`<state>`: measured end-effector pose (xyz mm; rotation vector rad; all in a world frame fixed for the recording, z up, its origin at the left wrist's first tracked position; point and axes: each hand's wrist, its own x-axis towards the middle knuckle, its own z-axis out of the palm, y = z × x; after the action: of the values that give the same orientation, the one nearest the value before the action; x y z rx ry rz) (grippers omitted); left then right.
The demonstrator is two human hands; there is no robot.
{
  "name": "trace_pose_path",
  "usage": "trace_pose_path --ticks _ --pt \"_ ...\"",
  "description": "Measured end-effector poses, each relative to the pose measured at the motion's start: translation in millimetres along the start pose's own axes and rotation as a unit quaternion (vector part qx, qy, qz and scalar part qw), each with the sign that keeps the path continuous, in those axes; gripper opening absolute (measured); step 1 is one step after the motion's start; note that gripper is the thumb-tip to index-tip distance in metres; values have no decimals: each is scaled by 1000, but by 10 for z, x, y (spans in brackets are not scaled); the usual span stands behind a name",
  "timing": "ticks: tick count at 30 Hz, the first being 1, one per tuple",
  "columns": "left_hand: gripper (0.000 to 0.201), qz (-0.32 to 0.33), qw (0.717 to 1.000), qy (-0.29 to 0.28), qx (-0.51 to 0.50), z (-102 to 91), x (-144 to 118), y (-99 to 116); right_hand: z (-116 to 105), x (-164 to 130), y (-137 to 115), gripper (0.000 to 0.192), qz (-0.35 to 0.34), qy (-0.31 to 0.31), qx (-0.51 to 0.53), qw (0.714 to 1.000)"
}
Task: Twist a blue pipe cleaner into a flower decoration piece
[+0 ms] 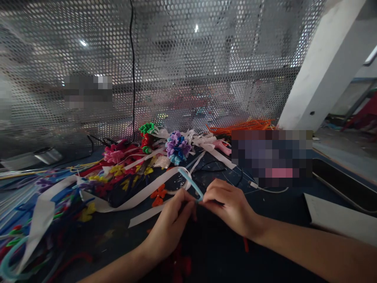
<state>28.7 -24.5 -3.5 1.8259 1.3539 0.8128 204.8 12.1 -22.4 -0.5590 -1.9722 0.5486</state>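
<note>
At the far left of the dark bench (279, 220) lie white ribbon strips (41, 212) among coloured stems; further right, far from the hands, a purple-and-blue flower (177, 147) sits in the pile; near the middle, the left hand (172, 226) has its fingers pinched together on the light blue pipe cleaner (190, 181); the right hand (229, 206) pinches the same stem's near end; orange stems (244, 125) lie far right.

head camera looks down, close over worktable (273, 220).
</note>
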Motion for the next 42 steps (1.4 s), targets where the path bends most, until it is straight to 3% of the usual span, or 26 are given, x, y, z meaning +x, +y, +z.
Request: trace_pose_path --ticks 6,14,19,27,36,42 --pt "21 -41 997 -1 -64 6 26 -14 -10 17 -12 7 -21 18 -37 999" --pt "23 -92 988 -16 -121 -21 80 30 -27 -19 -9 21 -52 -5 -66 996" --pt "22 -89 988 -4 -123 -9 75 42 -3 -12 -11 26 -41 14 -70 997" --pt "23 -67 992 4 -104 17 42 8 18 -14 -11 27 -10 -22 -80 997" --pt "21 -45 997 17 -63 32 25 -27 -6 55 -26 23 15 -117 -95 988" --pt "20 -16 1000 7 -15 22 4 41 -6 28 39 22 -3 -115 -98 989"
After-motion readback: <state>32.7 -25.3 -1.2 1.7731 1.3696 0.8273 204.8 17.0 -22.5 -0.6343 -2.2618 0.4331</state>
